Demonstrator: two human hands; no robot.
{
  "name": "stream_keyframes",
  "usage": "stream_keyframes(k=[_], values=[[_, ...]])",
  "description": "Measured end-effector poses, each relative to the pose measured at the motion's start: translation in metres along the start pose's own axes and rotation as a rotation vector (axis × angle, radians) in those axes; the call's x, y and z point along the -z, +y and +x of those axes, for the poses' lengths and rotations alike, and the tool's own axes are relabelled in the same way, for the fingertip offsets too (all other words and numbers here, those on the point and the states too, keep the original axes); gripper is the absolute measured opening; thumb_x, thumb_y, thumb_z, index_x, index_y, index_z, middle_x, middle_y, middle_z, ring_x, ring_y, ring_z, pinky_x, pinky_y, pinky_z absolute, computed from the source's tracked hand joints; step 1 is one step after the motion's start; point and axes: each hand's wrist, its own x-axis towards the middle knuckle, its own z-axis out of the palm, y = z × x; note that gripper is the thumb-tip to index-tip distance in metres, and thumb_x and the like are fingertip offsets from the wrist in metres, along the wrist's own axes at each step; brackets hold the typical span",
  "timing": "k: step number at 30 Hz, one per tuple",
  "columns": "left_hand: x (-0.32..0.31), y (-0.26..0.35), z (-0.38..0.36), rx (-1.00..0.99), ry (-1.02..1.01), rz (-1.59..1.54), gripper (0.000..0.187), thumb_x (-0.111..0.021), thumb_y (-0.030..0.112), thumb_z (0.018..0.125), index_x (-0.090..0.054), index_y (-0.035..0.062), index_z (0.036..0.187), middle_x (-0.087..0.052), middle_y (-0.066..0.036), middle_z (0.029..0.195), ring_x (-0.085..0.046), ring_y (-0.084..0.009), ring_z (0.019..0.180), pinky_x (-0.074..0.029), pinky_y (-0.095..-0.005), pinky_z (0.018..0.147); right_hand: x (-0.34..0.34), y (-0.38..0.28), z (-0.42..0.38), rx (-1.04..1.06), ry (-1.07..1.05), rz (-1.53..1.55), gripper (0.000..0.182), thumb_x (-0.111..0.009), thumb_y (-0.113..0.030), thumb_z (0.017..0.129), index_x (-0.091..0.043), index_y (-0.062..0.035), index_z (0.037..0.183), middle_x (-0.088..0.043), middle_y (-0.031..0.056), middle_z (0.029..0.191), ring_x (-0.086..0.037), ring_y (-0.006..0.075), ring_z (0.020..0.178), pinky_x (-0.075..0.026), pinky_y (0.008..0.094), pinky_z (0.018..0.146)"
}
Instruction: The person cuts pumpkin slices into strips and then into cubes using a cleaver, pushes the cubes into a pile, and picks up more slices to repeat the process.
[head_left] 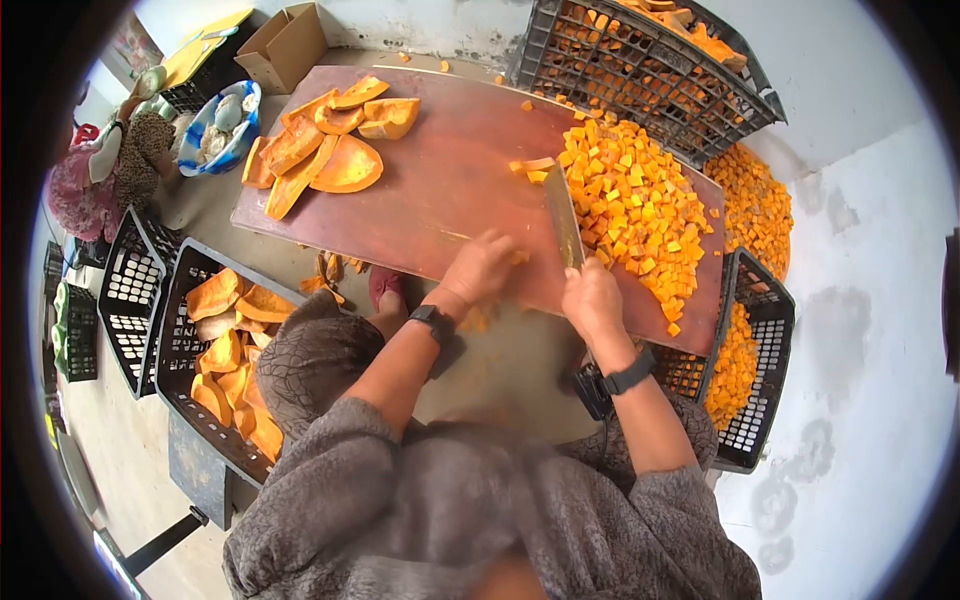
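My right hand (pixel 592 297) is wrapped round the handle of a kitchen knife (pixel 563 215), whose blade lies along the left edge of a heap of diced pumpkin (pixel 640 200) on the reddish-brown board (pixel 450 180). Close to the blade's tip are a few pumpkin strips (pixel 533 168). My left hand (pixel 485 268) is over the board's near edge, its fingers smeared by motion, with a small orange bit at the fingertips. Large peeled pumpkin wedges (pixel 345 165) are piled at the board's left end.
A black crate (pixel 640 65) of pumpkin stands behind the board; another crate (pixel 765 400) with diced pumpkin is at right. At left are a crate (pixel 180 300) of wedges, a blue-and-white basin (pixel 240 150) and a crouching person (pixel 90 190). Orange scraps (pixel 325 270) lie on the floor.
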Motion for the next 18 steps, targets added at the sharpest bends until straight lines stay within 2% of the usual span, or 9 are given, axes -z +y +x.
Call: stream_keyframes(k=[2, 3, 5, 6, 8, 10, 12, 14, 18], values=[[0.005, 0.006, 0.007, 0.052, 0.257, 0.008, 0.027, -0.062, 0.002, 0.08, -0.064, 0.0098, 0.106, -0.062, -0.016, 0.102, -0.062, -0.0363, 0.092, -0.053, -0.0423, 0.08, 0.008, 0.003, -0.01, 0.033, 0.02, 0.063, 0.026, -0.061, -0.019, 0.09, -0.054, 0.0066, 0.086, -0.061, 0.0312, 0.077, -0.062, 0.049, 0.079, -0.048, 0.0498, 0.068], [0.01, 0.009, 0.013, 0.053, 0.259, 0.011, 0.027, -0.062, 0.002, 0.08, -0.064, 0.0098, 0.106, -0.062, -0.016, 0.102, -0.062, -0.0363, 0.092, -0.053, -0.0423, 0.08, 0.011, 0.002, -0.016, 0.036, 0.019, 0.064, 0.026, -0.061, -0.019, 0.09, -0.054, 0.0066, 0.086, -0.061, 0.0312, 0.077, -0.062, 0.049, 0.079, -0.048, 0.0498, 0.068], [0.02, 0.012, 0.028, 0.28, 0.356, 0.026, 0.036, -0.061, 0.0, 0.08, -0.061, 0.0079, 0.115, -0.06, -0.018, 0.112, -0.061, -0.0381, 0.1, -0.052, -0.0423, 0.085, 0.014, -0.001, -0.028, -0.015, -0.094, 0.153, 0.027, -0.062, -0.018, 0.088, -0.053, 0.007, 0.085, -0.059, 0.032, 0.075, -0.06, 0.0504, 0.076, -0.047, 0.0499, 0.066], [0.024, 0.011, 0.035, 0.281, 0.36, 0.027, 0.036, -0.061, 0.0, 0.08, -0.061, 0.0079, 0.115, -0.06, -0.018, 0.112, -0.061, -0.0381, 0.1, -0.052, -0.0423, 0.085, 0.013, 0.0, -0.035, -0.011, -0.094, 0.153, 0.027, -0.062, -0.018, 0.088, -0.053, 0.007, 0.085, -0.059, 0.032, 0.075, -0.06, 0.0504, 0.076, -0.047, 0.0499, 0.066], [0.032, 0.006, 0.049, 0.041, 0.416, 0.126, 0.045, -0.06, -0.001, 0.079, -0.056, 0.0078, 0.124, -0.057, -0.018, 0.125, -0.058, -0.0394, 0.109, -0.05, -0.0428, 0.09, 0.009, 0.004, -0.048, -0.003, -0.164, 0.107, 0.026, -0.062, -0.017, 0.088, -0.051, 0.006, 0.083, -0.059, 0.0319, 0.074, -0.059, 0.0505, 0.074, -0.047, 0.0505, 0.065], [0.028, -0.013, 0.065, 0.02, 0.394, 0.148, 0.047, -0.06, -0.001, 0.08, -0.055, 0.0083, 0.125, -0.055, -0.018, 0.128, -0.056, -0.0393, 0.113, -0.049, -0.0429, 0.093, 0.01, 0.008, -0.056, 0.002, -0.163, 0.125, 0.028, -0.063, -0.018, 0.088, -0.05, 0.0051, 0.081, -0.058, 0.031, 0.072, -0.059, 0.0501, 0.073, -0.047, 0.0503, 0.064], [0.021, -0.027, 0.079, -0.003, 0.372, 0.163, 0.049, -0.06, -0.001, 0.08, -0.054, 0.0088, 0.127, -0.054, -0.018, 0.131, -0.054, -0.0392, 0.117, -0.047, -0.0429, 0.097, 0.019, 0.008, -0.058, -0.005, -0.219, 0.18, 0.029, -0.059, -0.024, 0.091, -0.054, 0.0034, 0.085, -0.061, 0.0303, 0.074, -0.06, 0.0496, 0.072, -0.048, 0.0542, 0.066], [0.014, -0.034, 0.091, -0.02, 0.302, 0.223, 0.05, -0.06, 0.0, 0.08, -0.053, 0.0095, 0.129, -0.053, -0.017, 0.135, -0.051, -0.0385, 0.12, -0.044, -0.0421, 0.1, 0.026, 0.007, -0.061, -0.004, -0.207, 0.16, 0.028, -0.062, -0.021, 0.089, -0.052, 0.004, 0.084, -0.06, 0.0301, 0.073, -0.06, 0.0493, 0.072, -0.048, 0.0522, 0.065], [0.011, -0.036, 0.108, -0.061, 0.15, 0.278, 0.044, -0.06, 0.002, 0.08, -0.057, 0.0094, 0.123, -0.058, -0.015, 0.128, -0.053, -0.0365, 0.118, -0.045, -0.0412, 0.098, 0.024, 0.011, -0.069, 0.038, -0.217, 0.15, 0.027, -0.065, -0.018, 0.087, -0.051, 0.0043, 0.083, -0.059, 0.0294, 0.073, -0.06, 0.0488, 0.073, -0.047, 0.0505, 0.064]])
